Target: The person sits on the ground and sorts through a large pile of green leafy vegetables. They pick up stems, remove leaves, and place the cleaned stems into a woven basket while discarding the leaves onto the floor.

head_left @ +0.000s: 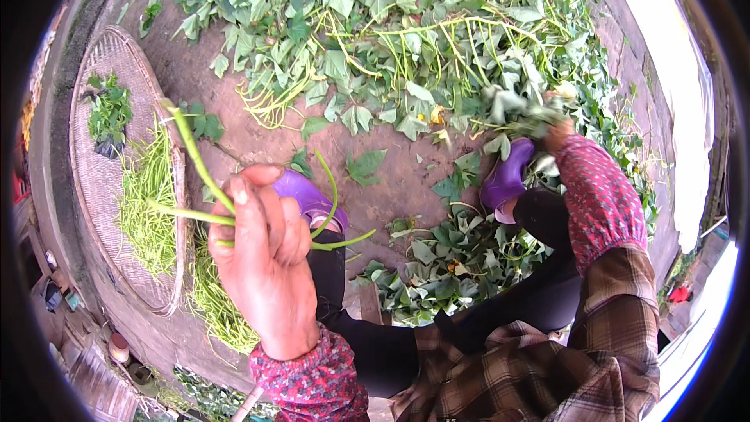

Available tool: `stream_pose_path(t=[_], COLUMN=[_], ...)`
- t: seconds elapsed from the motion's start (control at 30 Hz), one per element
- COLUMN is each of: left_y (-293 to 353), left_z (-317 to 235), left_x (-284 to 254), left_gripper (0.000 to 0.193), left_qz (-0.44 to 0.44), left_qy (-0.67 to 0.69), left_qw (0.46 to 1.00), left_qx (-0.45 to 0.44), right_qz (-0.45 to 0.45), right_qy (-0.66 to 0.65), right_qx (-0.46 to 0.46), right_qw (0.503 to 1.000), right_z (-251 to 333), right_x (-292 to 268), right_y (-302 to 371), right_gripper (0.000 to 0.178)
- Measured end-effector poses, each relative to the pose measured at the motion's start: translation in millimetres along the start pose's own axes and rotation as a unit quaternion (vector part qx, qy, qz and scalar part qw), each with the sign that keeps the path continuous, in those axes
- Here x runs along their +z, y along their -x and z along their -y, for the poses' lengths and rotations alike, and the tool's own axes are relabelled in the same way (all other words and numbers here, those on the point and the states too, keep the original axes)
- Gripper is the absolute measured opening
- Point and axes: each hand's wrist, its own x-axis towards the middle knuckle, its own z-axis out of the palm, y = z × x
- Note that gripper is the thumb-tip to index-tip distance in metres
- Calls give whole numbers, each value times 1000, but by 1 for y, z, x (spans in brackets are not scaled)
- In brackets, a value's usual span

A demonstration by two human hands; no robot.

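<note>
My left grip (269, 262) clamps stems (197, 158); right grip (558, 136), I can't tell. Pile (148, 203) at tray's (101, 180) right edge looks done; vines (406, 47) remain.

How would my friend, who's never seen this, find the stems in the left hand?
Start at the big spread of leafy vines across the top, then look below its left part for the left hand. The green stems poke out both sides of its fist. Unlike the thin stems heaped on the woven tray, these few are held in the air.
</note>
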Motion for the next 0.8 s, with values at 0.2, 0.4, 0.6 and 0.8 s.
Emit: stream_pose_path(t=[0.2,0.4,0.6,0.8], left_y=[-8,4,-2,4], left_z=[14,22,30,22], left_x=[11,9,8,9], left_gripper=[27,24,18,21], left_qz=[62,108,96,79], left_qy=[-13,-166,-205,-305], left_qw=[996,977,974,945], left_qx=[-59,-82,32,89], right_qz=[45,-534,-283,-390], right_qy=[-138,-202,-236,-291], right_qx=[-24,-102,23,-145], right_qw=[989,814,930,861], right_z=[-29,31,51,67], right_x=[-42,-242,-246,-221], right_y=[29,-18,-61,31], right_gripper=[29,54,47,13])
